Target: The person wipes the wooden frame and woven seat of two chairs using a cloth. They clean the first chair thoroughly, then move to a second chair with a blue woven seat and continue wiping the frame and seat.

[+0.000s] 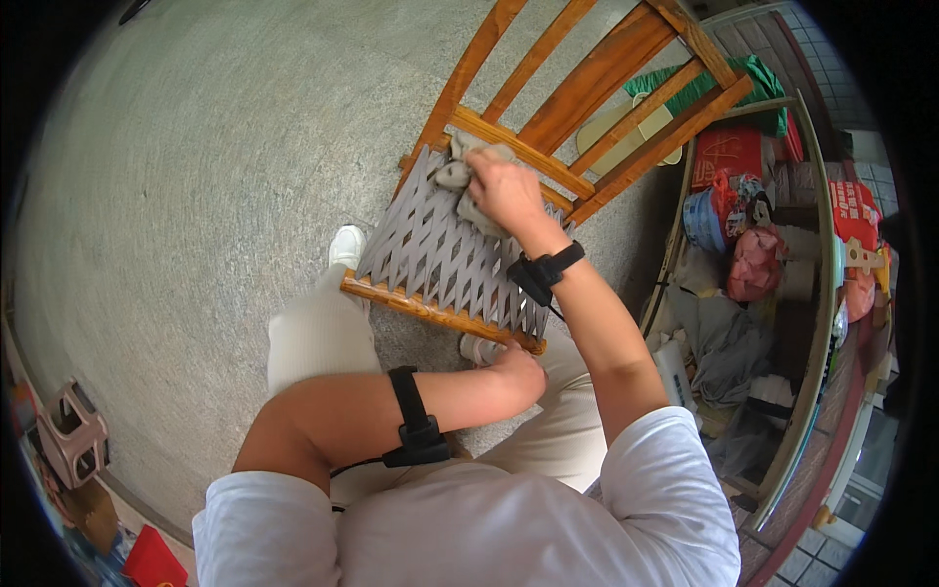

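Observation:
A wooden chair (445, 313) with a slatted back stands before me, its back on the far side. Grey straps cross in a lattice over its seat (430, 249). My right hand (504, 191) presses a crumpled grey cloth (477, 147) onto the far part of the seat, close to the back's lower rail. The fingers are closed on the cloth. My left hand (518, 375) is closed at the near right corner of the seat frame, with some fingers hidden under my own hand. Both wrists carry black strapped devices.
Right of the chair, an open low cabinet (675, 245) holds bags, cloths and a blue-and-white tub (702, 220). A cream bucket (626, 137) stands behind the chair's back. Far left is a pinkish plastic stool (73, 435); grey concrete floor (215, 196) lies between.

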Motion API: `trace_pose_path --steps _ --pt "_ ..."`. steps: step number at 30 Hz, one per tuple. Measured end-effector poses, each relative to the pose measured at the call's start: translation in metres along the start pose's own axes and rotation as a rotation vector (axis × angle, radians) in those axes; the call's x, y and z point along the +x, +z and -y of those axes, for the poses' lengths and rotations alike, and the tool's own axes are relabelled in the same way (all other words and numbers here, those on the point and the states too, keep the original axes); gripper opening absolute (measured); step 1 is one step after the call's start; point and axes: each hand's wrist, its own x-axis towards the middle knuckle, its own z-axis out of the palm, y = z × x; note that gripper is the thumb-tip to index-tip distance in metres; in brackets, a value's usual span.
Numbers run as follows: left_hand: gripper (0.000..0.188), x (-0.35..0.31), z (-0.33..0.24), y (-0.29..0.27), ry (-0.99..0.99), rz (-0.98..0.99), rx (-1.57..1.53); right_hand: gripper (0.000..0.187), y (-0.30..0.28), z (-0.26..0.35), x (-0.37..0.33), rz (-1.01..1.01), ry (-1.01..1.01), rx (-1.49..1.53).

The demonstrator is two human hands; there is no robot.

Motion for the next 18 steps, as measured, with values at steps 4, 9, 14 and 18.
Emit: trace_pose_path --steps 4,9,14,18 --pt "0.028 0.008 -0.001 0.01 0.014 0.036 -0.043 0.032 0.01 0.011 0.008 -0.23 -0.118 0.067" --pt "0.026 0.036 -0.002 0.062 -0.101 -0.434 -0.039 0.032 0.055 0.041 0.046 0.016 -0.052 -0.016" --pt "0.028 0.037 0.0 0.056 -0.167 -0.513 -0.348 0.026 0.051 0.042 0.073 0.281 0.029 0.016" --pt "0.029 0.013 0.004 0.005 -0.027 0.016 -0.092 0.03 0.023 0.042 0.045 0.316 0.031 0.145"
